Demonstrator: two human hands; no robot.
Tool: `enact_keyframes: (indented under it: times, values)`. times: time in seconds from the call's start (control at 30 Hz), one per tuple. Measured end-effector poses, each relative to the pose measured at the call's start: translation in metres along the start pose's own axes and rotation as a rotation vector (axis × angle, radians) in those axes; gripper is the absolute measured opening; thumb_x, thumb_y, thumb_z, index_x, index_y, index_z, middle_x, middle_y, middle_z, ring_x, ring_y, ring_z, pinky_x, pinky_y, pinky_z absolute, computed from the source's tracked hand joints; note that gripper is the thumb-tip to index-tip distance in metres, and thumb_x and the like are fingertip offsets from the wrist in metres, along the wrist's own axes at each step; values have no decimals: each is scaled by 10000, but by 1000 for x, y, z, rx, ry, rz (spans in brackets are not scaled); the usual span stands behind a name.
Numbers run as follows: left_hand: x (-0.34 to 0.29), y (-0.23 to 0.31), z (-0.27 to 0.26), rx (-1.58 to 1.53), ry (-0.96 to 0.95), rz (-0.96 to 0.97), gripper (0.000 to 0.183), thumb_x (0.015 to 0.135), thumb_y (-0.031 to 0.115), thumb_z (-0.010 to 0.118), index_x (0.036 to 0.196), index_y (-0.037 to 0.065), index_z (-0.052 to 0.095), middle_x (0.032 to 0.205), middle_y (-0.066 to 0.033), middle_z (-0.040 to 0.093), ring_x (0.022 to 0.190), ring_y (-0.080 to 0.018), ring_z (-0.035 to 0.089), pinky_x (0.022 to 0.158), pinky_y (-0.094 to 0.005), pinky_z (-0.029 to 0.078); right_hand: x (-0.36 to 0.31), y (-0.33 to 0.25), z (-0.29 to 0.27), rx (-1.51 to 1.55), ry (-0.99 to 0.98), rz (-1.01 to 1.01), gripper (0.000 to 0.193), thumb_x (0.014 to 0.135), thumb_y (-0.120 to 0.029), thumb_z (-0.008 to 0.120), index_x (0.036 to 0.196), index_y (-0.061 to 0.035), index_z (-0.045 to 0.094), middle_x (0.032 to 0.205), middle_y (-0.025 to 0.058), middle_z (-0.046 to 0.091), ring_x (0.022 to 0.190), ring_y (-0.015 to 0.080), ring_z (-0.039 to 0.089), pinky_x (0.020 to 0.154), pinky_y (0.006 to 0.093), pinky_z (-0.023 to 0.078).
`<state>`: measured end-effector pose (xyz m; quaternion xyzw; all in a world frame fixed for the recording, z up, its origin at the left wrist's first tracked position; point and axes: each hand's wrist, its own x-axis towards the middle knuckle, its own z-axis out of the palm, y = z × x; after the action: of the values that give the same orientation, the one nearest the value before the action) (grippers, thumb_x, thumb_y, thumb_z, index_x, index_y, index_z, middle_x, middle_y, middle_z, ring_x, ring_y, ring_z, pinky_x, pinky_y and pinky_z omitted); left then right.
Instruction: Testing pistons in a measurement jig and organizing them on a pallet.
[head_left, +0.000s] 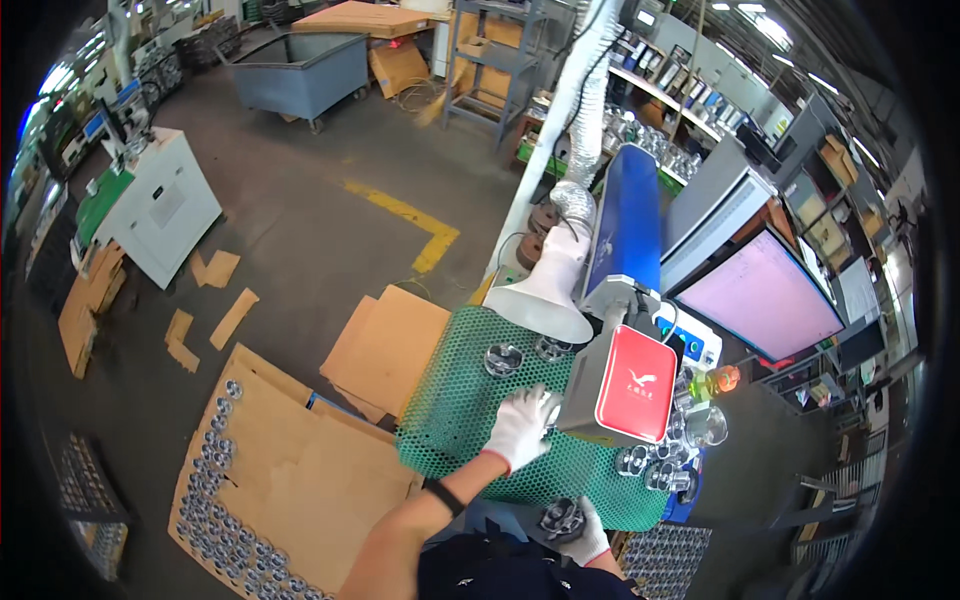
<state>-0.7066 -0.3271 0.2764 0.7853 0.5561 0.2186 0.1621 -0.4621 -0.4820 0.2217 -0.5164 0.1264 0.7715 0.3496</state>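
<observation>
My left hand (522, 428), in a white glove, reaches over the green perforated mat to the machine head with a red front panel (637, 384). Its fingers are curled at the edge of that head; what they hold is mostly hidden, with only a bit of shiny metal showing. Close to my body, at the mat's near edge, my gloved right hand (590, 540) grips a shiny round metal part (562, 518) from its right side. Beyond my left hand, a similar round metal part (503, 360) lies on the mat (450, 400).
A white extraction hood (545, 300) hangs over the mat beside a blue machine body (627, 220). More metal parts (665, 465) crowd the mat's right side. At left, rows of parts (215, 500) sit on cardboard (310, 460). A lit monitor (765, 300) stands at right.
</observation>
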Motion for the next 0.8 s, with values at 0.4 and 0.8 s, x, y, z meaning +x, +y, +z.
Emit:
enact_keyframes:
  times: [0.4, 0.8]
  values:
    - [-43, -67, 32, -781, 109, -667, 906, 635, 206, 894, 1414, 26, 468, 1283, -178, 606, 1182, -267, 607, 1033, -358, 475, 69, -83, 114, -1996, 207, -838, 567, 807, -267, 740, 1305, -71, 551, 1111, 158, 672, 1073, 351, 630, 986, 446, 485]
    - [-248, -127, -44, -1062, 617, -1132, 880, 647, -48, 848, 1410, -34, 410, 1161, -137, 628, 1016, -199, 649, 871, -305, 556, 138, -89, 138, -1963, 8, -1409, 995, 606, -269, 820, 1465, -111, 344, 1357, 212, 415, 1249, 390, 457, 1062, 483, 397]
